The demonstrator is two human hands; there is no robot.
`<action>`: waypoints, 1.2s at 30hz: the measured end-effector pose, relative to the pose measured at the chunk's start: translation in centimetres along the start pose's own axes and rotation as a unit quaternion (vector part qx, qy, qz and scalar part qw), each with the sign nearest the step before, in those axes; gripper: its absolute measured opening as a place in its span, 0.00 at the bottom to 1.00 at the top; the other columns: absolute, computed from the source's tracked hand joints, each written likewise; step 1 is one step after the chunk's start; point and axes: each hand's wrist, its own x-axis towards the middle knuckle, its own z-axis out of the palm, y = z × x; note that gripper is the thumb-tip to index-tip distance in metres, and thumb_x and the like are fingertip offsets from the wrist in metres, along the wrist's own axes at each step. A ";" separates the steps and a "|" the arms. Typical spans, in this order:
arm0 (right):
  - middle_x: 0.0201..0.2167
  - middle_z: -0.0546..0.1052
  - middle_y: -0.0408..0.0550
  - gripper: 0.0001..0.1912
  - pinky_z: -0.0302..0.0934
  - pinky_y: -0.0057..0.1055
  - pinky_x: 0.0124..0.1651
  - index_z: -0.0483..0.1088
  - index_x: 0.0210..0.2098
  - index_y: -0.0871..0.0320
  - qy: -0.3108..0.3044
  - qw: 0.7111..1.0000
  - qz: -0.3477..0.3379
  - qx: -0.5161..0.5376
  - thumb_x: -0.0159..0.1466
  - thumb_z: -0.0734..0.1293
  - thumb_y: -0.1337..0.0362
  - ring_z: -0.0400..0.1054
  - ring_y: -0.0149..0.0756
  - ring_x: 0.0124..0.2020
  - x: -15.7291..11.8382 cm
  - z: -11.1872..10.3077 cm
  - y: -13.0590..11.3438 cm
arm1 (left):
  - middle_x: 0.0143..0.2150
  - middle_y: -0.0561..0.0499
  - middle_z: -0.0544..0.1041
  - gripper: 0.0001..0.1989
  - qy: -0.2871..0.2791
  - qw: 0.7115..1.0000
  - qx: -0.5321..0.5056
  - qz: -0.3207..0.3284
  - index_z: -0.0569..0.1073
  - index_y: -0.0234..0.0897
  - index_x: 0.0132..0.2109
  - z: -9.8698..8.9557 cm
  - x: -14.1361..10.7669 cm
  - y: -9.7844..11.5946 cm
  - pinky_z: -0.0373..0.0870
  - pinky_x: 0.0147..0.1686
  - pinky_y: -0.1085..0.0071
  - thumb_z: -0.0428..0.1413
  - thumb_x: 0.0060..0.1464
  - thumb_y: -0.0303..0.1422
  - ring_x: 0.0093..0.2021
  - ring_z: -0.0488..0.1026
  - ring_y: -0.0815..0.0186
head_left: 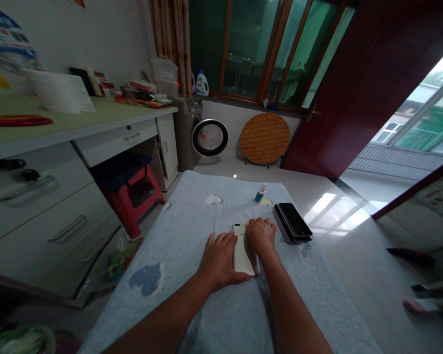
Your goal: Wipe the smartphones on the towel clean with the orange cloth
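A pale phone [245, 260] lies back up on the blue-grey cloth [184, 221], its camera at the top left corner. My left hand [218, 259] grips its left side, thumb along the bottom edge and fingers at the upper left. Curled over the phone's upper right is my right hand [261, 235], with something small and orange at its fingertips, too little of it showing to name. To the right lies a stack of dark phones [294, 221]. Beyond my hands a small spray bottle [260, 193] stands upright.
At the left is a desk [118, 115] with drawers, and a red stool [133, 201] sits beneath it. Past the cloth's far edge are a washing machine [188, 132] with its round door open and a round wooden board [265, 137]. A dark red door [335, 88] stands at the right.
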 end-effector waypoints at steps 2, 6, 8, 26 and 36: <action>0.41 0.75 0.61 0.19 0.50 0.41 0.45 0.75 0.39 0.59 0.002 1.000 -0.005 -0.002 0.69 0.54 0.61 0.64 0.49 0.46 -0.2 -0.1 -0.1 | 0.65 0.40 0.64 0.50 0.003 1.000 0.004 0.003 0.63 0.38 0.61 0.2 0.0 -0.1 0.43 0.65 0.44 0.65 0.33 0.56 0.64 0.59 0.45; 0.39 0.75 0.60 0.18 0.51 0.40 0.44 0.76 0.38 0.58 -0.001 1.000 -0.028 -0.007 0.69 0.55 0.64 0.65 0.49 0.46 -0.6 -0.4 0.0 | 0.65 0.39 0.64 0.49 0.005 1.000 0.011 0.010 0.63 0.38 0.61 0.3 0.1 -0.1 0.44 0.64 0.44 0.64 0.33 0.56 0.64 0.59 0.44; 0.39 0.75 0.60 0.17 0.51 0.40 0.44 0.75 0.38 0.59 -0.012 0.999 -0.039 -0.017 0.68 0.55 0.66 0.65 0.49 0.46 -0.8 -0.6 0.0 | 0.65 0.39 0.64 0.49 0.004 1.000 0.013 0.016 0.63 0.37 0.60 0.2 0.1 -0.1 0.45 0.64 0.44 0.64 0.33 0.56 0.63 0.59 0.44; 0.40 0.75 0.64 0.12 0.50 0.41 0.46 0.74 0.40 0.64 -0.067 0.997 -0.037 -0.028 0.57 0.67 0.66 0.65 0.51 0.45 -7.4 -2.1 -0.5 | 0.64 0.38 0.65 0.46 0.020 0.999 0.024 0.023 0.64 0.35 0.59 0.5 0.1 -0.1 0.47 0.64 0.50 0.62 0.35 0.53 0.62 0.61 0.48; 0.40 0.76 0.62 0.12 0.50 0.41 0.45 0.75 0.41 0.64 -0.078 0.997 -0.019 -0.023 0.62 0.62 0.68 0.65 0.50 0.45 -9.4 -2.3 -0.2 | 0.64 0.37 0.65 0.44 0.022 0.999 0.028 0.027 0.65 0.33 0.59 0.6 0.1 -0.2 0.48 0.63 0.49 0.58 0.39 0.55 0.62 0.61 0.47</action>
